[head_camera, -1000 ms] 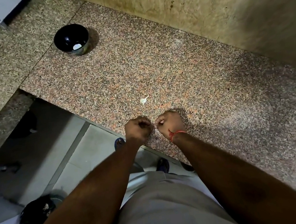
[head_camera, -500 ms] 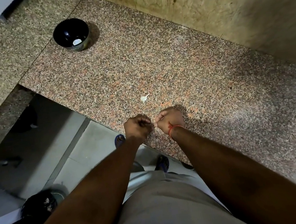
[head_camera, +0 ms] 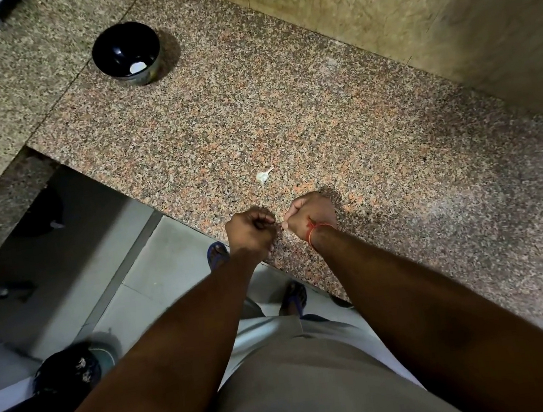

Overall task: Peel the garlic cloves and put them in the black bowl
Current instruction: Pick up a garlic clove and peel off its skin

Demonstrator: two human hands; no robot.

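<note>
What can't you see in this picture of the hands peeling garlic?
- Head view: the garlic clove itself, hidden between the curled fingers of the left hand and right hand.
- The white piece in the black bowl: too small to name.
- The white scrap on the counter: skin or clove, unclear.

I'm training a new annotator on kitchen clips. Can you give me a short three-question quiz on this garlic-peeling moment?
1. True or false: the black bowl already holds one pale piece.
2. Multiple choice: the loose white scrap on the granite counter lies A) inside the bowl, B) just beyond the two hands, C) on the floor.
3. Fill in: the red thread is tied round the ____ wrist.

Key: 1 true. 2 B: the left hand and right hand are curled knuckle to knuckle at the counter's near edge; whatever they pinch is too small to make out. 3 right.
</note>
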